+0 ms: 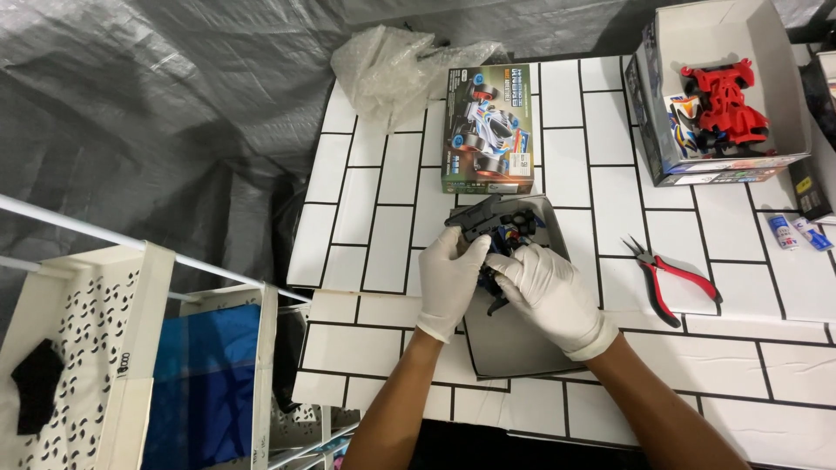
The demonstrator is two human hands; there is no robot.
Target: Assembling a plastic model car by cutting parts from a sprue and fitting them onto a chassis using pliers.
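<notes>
1. White gloves cover both hands, seen from above over a grey tray [514,344] on a white tile-patterned worktop [383,226].
2. Left hand [450,277] pinches a black model-car part [477,218] at the tray's far end, thumb and fingers closed on it.
3. Right hand [547,292] curls closed over the dark toy car chassis [503,252], holding it just above the tray.
4. Judging by this, a part is being fitted to the chassis; seating it calls for careful alignment and steady pressure.
5. Red-handled pliers [675,280] lie to the right; a kit box [488,129] sits beyond the tray.
</notes>
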